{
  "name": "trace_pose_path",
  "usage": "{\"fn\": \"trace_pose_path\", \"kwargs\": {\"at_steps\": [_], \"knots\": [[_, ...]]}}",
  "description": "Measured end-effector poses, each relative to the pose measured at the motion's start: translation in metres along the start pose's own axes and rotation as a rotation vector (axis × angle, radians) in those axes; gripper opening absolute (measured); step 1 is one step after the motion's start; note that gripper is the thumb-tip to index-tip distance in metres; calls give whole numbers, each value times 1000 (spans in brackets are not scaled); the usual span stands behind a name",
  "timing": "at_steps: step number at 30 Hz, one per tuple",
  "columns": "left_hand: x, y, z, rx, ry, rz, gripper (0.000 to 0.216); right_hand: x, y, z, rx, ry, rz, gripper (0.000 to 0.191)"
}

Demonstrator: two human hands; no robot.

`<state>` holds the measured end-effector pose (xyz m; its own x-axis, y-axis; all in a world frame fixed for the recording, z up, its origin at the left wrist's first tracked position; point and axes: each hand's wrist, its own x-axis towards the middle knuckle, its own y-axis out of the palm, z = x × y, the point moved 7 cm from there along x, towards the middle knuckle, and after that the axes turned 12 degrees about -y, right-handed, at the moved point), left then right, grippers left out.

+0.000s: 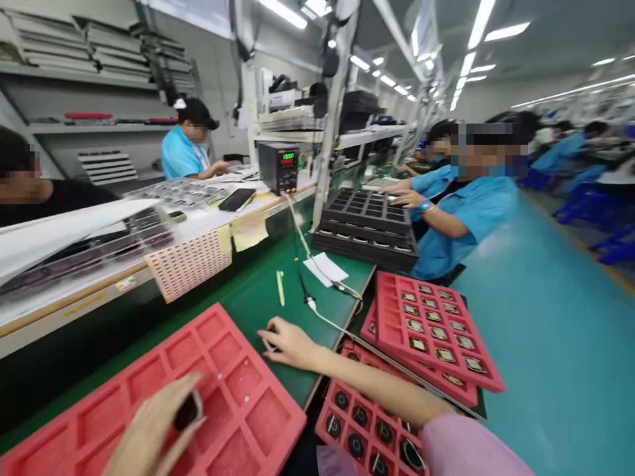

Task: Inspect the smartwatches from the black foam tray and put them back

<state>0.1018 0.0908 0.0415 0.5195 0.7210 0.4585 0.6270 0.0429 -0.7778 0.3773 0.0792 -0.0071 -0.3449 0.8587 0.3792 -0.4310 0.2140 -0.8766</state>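
Observation:
My left hand is closed on a small dark piece with a silvery rim, which looks like a watch case. It is over a red foam tray with square pockets, at the lower left; tiny pale specks show in some pockets. My right hand reaches onto the green mat, just beyond the tray's right corner. Its fingers are curled round a small piece with a silvery edge, mostly hidden by them, so its kind is unclear.
Right of my forearm are stacked red trays with square parts. Below my forearm, another red tray holds round black parts. A light green pen, white paper and a cable lie ahead. A co-worker handles black trays.

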Motion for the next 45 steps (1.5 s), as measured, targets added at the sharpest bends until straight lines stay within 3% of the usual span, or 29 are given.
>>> {"fn": "trace_pose_path", "kwargs": {"at_steps": [2, 6, 8, 10, 14, 17, 20, 22, 25, 28, 30, 34, 45], "knots": [[29, 45, -38, -46, 159, 152, 42, -5, 5, 10, -18, -15, 30, 44], [85, 133, -84, -94, 72, 422, 32, -16, -1, 1, -54, 12, 40, 45], [102, 156, -90, -88, 36, 452, 26, -22, -10, -2, -40, -2, 33, 51], [108, 164, -82, -81, -12, 458, 23, -28, -20, -2, -1, -25, 10, 57], [97, 153, -55, -103, -103, 471, 20, -20, -45, -17, 130, -47, -63, 39], [94, 140, -40, -181, -173, 438, 39, 19, -59, -38, 229, -77, -96, 28], [112, 114, -7, -273, -319, 250, 38, 74, -65, -52, 299, -112, -129, 22], [128, 86, 33, -314, -474, 30, 30, 109, -64, -54, 331, -132, -159, 20], [147, 43, 94, -377, -632, -240, 42, 150, -52, -46, 373, -172, -198, 17], [159, 27, 128, -493, -643, -245, 50, 180, -28, -26, 413, -241, -223, 15], [162, 32, 132, -588, -609, -152, 40, 194, -11, -9, 427, -296, -244, 17], [160, 46, 118, -716, -533, -18, 27, 207, 11, 20, 409, -416, -302, 24], [159, 28, 86, -737, -364, -45, 16, 210, 2, 41, 325, -630, -480, 14]]}}
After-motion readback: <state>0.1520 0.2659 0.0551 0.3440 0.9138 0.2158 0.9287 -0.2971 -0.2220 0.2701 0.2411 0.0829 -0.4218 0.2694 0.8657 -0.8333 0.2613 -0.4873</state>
